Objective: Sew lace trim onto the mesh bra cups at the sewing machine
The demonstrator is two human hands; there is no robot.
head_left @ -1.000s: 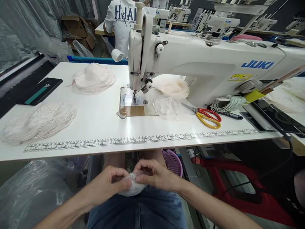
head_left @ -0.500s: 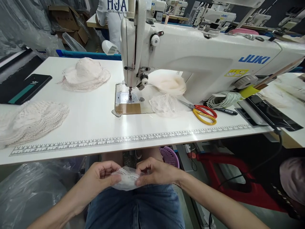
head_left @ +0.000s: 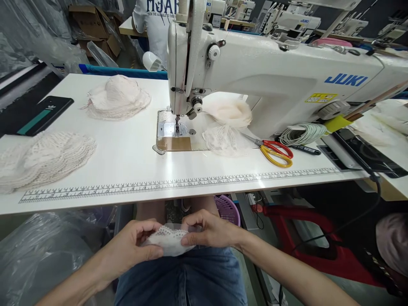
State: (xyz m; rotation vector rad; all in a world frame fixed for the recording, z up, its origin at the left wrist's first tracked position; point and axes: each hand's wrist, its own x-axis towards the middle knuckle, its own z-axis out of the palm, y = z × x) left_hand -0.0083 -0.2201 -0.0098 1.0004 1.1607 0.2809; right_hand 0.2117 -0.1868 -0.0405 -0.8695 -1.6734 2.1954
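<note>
Over my lap, a small white lace-edged fabric piece is stretched between both hands. My left hand grips its left end, thumb in front and fingers curled behind. At its right end my right hand pinches it between thumb and fingers. Above the hands, on the table, stands a white sewing machine; nothing lies under its needle. A similar lace piece rests just right of the needle plate.
Stacks of pale fabric and lace pieces lie on the left, near a black phone-like case. Scissors and a coiled cord sit at right. A printed ruler runs along the table edge. Another person is behind.
The view has shifted slightly, so the table appears a little further right. My left fingers have shifted slightly on the lace-edged piece; both hands still hold it.
</note>
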